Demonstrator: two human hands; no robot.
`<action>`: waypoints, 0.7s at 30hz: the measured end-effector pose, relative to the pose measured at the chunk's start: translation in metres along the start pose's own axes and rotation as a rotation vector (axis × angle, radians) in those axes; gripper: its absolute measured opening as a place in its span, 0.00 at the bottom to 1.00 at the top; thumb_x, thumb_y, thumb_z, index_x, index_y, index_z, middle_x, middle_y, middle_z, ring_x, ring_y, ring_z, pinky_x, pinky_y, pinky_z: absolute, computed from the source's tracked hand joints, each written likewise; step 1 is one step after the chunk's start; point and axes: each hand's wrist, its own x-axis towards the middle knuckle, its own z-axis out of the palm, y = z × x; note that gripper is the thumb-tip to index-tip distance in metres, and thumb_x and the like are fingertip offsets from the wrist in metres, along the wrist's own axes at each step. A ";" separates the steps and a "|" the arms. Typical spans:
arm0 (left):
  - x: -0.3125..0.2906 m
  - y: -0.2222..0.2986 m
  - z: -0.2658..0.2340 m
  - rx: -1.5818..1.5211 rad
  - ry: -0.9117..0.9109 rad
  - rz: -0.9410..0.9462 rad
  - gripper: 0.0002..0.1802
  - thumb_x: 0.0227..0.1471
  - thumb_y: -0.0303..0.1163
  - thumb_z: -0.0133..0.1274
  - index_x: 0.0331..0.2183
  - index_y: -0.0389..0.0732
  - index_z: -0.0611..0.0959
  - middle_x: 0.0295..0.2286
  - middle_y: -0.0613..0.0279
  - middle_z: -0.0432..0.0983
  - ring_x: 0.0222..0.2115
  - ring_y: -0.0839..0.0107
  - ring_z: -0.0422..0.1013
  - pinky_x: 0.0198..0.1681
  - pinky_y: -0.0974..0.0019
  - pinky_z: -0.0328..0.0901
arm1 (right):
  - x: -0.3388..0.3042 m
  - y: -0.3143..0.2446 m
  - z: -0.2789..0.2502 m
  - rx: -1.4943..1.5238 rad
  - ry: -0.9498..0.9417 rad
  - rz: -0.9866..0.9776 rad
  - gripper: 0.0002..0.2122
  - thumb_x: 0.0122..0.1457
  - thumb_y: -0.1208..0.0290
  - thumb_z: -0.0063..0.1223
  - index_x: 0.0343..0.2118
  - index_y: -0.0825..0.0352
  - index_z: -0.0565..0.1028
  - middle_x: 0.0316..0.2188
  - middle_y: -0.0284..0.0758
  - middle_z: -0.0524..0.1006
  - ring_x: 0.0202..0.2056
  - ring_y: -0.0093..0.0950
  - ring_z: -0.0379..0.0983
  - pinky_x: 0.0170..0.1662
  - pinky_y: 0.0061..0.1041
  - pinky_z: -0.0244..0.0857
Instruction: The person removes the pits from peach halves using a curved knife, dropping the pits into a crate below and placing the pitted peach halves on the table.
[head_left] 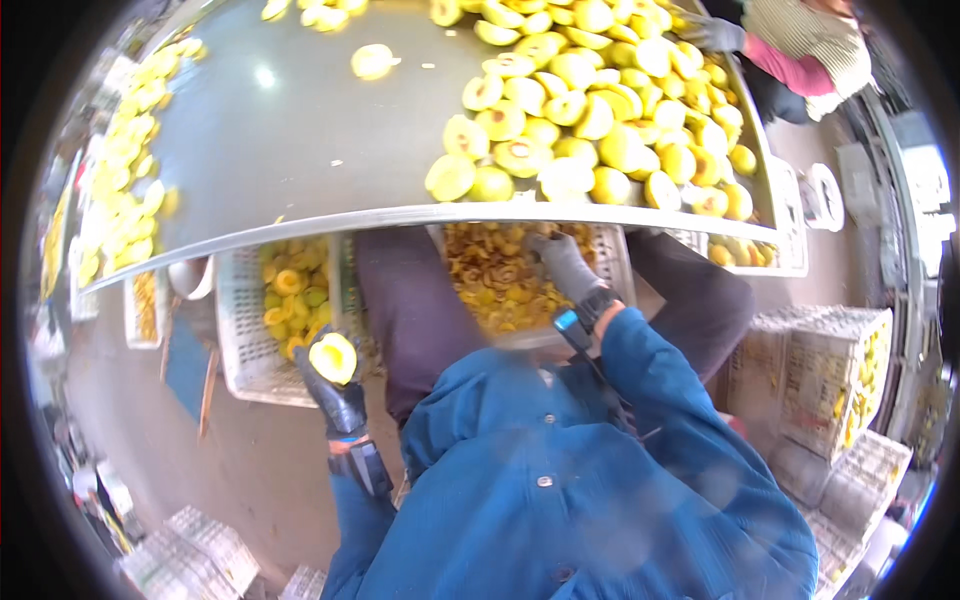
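Observation:
My left hand [332,392], in a dark glove, holds a yellow peach half [333,358] with its pale cut face turned up. It is beside a white crate [240,345] of yellow peach halves [300,280]. Over a second crate between my knees is my right hand [566,265], in a grey glove. Its fingers are curled, and whatever they hold is hidden. Brownish-yellow peach scraps and pits [495,275] lie in that crate. Ahead, a heap of peach halves [590,100] covers the right part of a metal-topped table [290,150].
The table's raised front rim [400,214] runs above my knees. More peach halves [125,190] line its left edge. Another person's gloved hand [715,34] touches the heap at the far right. Stacked crates [805,375] stand at my right, others [190,555] at lower left.

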 end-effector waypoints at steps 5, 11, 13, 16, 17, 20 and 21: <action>0.019 0.002 -0.001 -0.148 -0.101 -0.047 0.34 0.58 0.62 0.38 0.48 0.42 0.75 0.43 0.55 0.75 0.42 0.59 0.72 0.44 0.59 0.69 | -0.048 -0.016 -0.026 -0.187 -0.172 0.013 0.11 0.54 0.67 0.55 0.31 0.72 0.73 0.17 0.32 0.73 0.12 0.20 0.65 0.15 0.22 0.59; 0.033 -0.004 -0.030 -0.546 -0.086 -0.078 0.35 0.57 0.60 0.43 0.54 0.41 0.70 0.51 0.53 0.69 0.51 0.55 0.67 0.53 0.48 0.65 | -0.088 0.024 -0.034 -0.122 -0.061 -0.031 0.10 0.55 0.69 0.53 0.29 0.72 0.72 0.17 0.35 0.72 0.10 0.22 0.65 0.12 0.22 0.57; 0.059 -0.018 -0.055 -0.745 -0.006 -0.157 0.36 0.56 0.57 0.49 0.56 0.43 0.66 0.53 0.54 0.67 0.52 0.53 0.64 0.56 0.39 0.61 | -0.101 0.018 -0.040 -0.119 -0.084 0.110 0.10 0.57 0.66 0.53 0.30 0.70 0.72 0.16 0.31 0.71 0.11 0.21 0.63 0.14 0.21 0.56; 0.104 -0.003 -0.026 -0.625 0.013 -0.019 0.33 0.59 0.54 0.46 0.56 0.40 0.66 0.54 0.56 0.65 0.53 0.56 0.64 0.58 0.48 0.60 | -0.101 0.026 -0.056 -0.113 0.000 0.123 0.11 0.57 0.66 0.53 0.30 0.70 0.72 0.16 0.32 0.71 0.11 0.21 0.64 0.13 0.21 0.57; 0.138 0.011 -0.072 -0.039 0.016 0.372 0.31 0.61 0.51 0.43 0.57 0.39 0.66 0.55 0.57 0.64 0.54 0.59 0.63 0.59 0.54 0.59 | -0.101 0.027 -0.039 -0.074 0.003 0.051 0.11 0.57 0.66 0.53 0.30 0.71 0.72 0.16 0.32 0.71 0.10 0.22 0.65 0.13 0.21 0.57; 0.135 0.031 -0.004 0.445 0.061 0.686 0.25 0.65 0.41 0.38 0.56 0.34 0.67 0.54 0.58 0.66 0.51 0.66 0.65 0.57 0.65 0.58 | -0.099 0.022 -0.045 -0.119 0.007 0.047 0.11 0.57 0.66 0.54 0.31 0.72 0.73 0.17 0.32 0.71 0.12 0.21 0.66 0.15 0.21 0.59; 0.105 0.060 0.059 0.534 -0.005 0.729 0.22 0.64 0.39 0.41 0.54 0.35 0.69 0.52 0.58 0.68 0.50 0.67 0.67 0.56 0.64 0.59 | -0.101 0.019 -0.051 -0.143 0.046 0.063 0.11 0.56 0.66 0.55 0.32 0.71 0.73 0.18 0.32 0.72 0.14 0.20 0.67 0.15 0.21 0.60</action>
